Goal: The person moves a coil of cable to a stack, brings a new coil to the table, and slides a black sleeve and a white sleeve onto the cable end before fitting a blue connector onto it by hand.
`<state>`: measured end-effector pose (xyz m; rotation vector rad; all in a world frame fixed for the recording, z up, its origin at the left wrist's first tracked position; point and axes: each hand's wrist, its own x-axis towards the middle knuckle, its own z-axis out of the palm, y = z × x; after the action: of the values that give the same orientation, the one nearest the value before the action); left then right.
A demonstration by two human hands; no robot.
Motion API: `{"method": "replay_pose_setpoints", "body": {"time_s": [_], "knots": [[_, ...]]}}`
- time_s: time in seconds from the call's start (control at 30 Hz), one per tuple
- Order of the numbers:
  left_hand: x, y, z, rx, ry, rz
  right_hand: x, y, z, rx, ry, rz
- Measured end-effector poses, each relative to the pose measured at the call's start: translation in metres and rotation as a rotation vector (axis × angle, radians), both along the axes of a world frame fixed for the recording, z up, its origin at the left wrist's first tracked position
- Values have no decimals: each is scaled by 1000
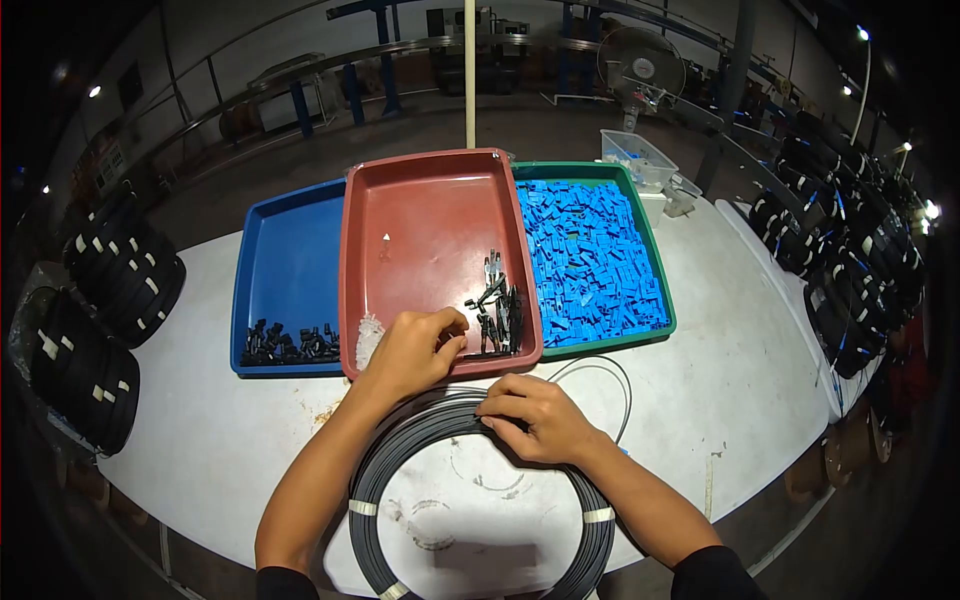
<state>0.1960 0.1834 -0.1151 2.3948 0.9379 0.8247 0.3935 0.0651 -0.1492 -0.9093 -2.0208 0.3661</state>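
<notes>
A coil of black cable [370, 480], tied with white bands, lies on the white table. My right hand [535, 418] rests at the coil's upper edge, its thumb and fingers pinched together; whatever is between them is too small to make out. My left hand [418, 350] is over the near edge of the red tray [430, 220], its fingers curled, the fingertips hidden from clear view. Just right of it in that tray are black connector pieces [500, 315]. Clear small pieces [369, 338] lie in the tray's near left corner. A thin cable end loops out right of the coil.
A blue tray [290, 240] with black pieces stands left, a green tray [655, 290] full of blue clips [590, 260] right. Clear plastic bins [640, 160] sit behind. Wrapped black coils are stacked at the left [120, 270] and right [850, 250]. A fan [642, 68] stands farther back.
</notes>
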Motion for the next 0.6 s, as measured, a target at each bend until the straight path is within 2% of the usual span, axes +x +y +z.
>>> {"method": "replay_pose_setpoints", "body": {"time_s": [0.17,0.37,0.6], "knots": [[18,20,-3,5,46,-20,-1,1,0,8,7,-12],[17,53,-4,103,52,74,-1,3,0,23,-30,-34],[32,82,-10,226,-25,-5,-1,4,-2,-13,-22,-46]]}}
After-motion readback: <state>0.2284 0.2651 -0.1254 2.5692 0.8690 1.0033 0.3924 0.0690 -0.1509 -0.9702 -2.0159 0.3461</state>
